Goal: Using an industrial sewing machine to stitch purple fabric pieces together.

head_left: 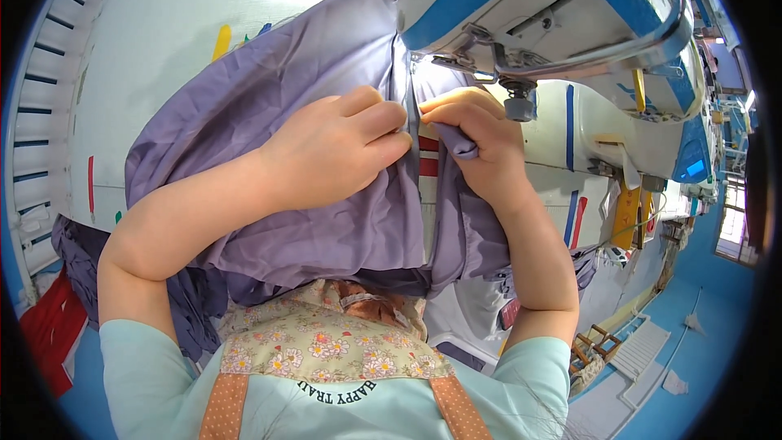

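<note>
1. The purple cloth (326, 236) is spread over the middle of the frame, laid on the pale worktable (163, 57); its upper end is brought to the lit area beneath the head of the sewing machine (562, 16), in the upper right

2. At the centre, the cloth edge is met by the left hand (338, 143); its fingers are curled together and the edge appears to be pinched, though the fingertips are partly hidden

3. Just right of centre, a rolled fold of the same cloth is clamped between the thumb and fingers of the right hand (485, 134)

4. Below the hands, the two parts of cloth are held apart, and red stripes (428, 166) on the worktable are exposed between them; above, the edges are drawn close together toward the machine

5. The work is judged to be partway along: the cloth has been set in place and its edges are being arranged by hand

6. No finished seam can be made out; the stitching of the parted length is judged to be left, but whether anything has been sewn near the needle cannot be told
</note>
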Available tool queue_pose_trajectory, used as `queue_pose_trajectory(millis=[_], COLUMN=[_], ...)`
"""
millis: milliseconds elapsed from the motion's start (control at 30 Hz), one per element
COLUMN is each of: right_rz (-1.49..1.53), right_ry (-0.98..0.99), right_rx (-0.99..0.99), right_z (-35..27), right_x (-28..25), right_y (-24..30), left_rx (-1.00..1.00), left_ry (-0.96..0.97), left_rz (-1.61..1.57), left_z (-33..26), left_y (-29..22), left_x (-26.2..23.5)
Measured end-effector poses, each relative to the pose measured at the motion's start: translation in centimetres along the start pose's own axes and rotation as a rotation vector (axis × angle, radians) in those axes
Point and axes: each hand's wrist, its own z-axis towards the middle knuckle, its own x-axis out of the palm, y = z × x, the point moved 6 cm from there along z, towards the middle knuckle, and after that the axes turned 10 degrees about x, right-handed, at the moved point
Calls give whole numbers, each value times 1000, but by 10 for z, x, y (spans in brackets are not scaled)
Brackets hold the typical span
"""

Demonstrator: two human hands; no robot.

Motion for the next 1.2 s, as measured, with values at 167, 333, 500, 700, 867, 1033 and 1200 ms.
queue_pose_trajectory(millis=[167, 333, 500, 700, 867, 1033, 1200], right_rz=[-119, -158, -138, -100, -151, -278, -386], right_ry=[15, 1, 15, 27, 10, -8, 9], right_rx=[-175, -254, -227, -157, -226, -316, -377], right_z=[-4, -6, -4, -4, -4, -8, -12], right_x=[5, 10, 9, 7, 10, 13, 18], right_y=[10, 11, 8, 5, 10, 18, 23], left_rx=[57, 53, 63, 71, 83, 92, 60], left_ry=[-124, -95, -113, -149, -140, -115, -60], left_rz=[-10, -70, -108, -114, -127, -119, -134], left_z=[-3, -5, -2, -4, -6, -6, -8], left_y=[-3, 1, 4, 4, 4, 4, 7], left_x=[-3, -2, -3, -4, -4, -4, -3])
